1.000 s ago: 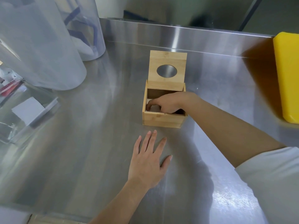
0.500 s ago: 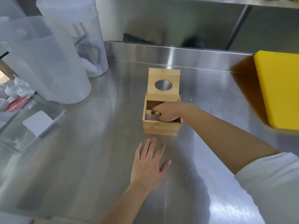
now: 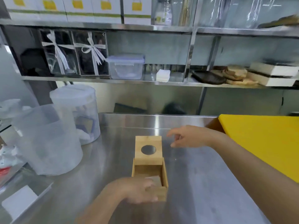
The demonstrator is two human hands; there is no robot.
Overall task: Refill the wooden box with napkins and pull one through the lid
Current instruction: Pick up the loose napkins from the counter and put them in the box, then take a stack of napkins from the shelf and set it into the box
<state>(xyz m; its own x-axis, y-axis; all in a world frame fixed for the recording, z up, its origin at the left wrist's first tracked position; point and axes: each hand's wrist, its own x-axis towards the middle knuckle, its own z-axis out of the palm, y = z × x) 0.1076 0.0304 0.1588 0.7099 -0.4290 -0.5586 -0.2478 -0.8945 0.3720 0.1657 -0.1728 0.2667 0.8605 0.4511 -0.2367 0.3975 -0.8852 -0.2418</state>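
Stainless steel counter (image 3: 202,183), brushed and reflective, with steel shelves (image 3: 113,79) behind. Wooden box (image 3: 149,177) sits near the counter's middle, toward the front edge: square, light bamboo-like grain, hinged lid (image 3: 148,150) standing upright at the back with a round hole cut through it. Interior open, looks mostly bare wood; contents blurred. Left hand (image 3: 140,190) wraps the box's near-left corner, fingers closed against the front wall, thumb side over the rim. Right hand (image 3: 189,136) is in the air beyond and right of the lid, fingers loosely spread, holding nothing, not touching the box. White napkin stack (image 3: 163,75) on the lower shelf. Yellow cutting board (image 3: 262,143) along the right edge. Translucent plastic tubs (image 3: 53,135) at back left.
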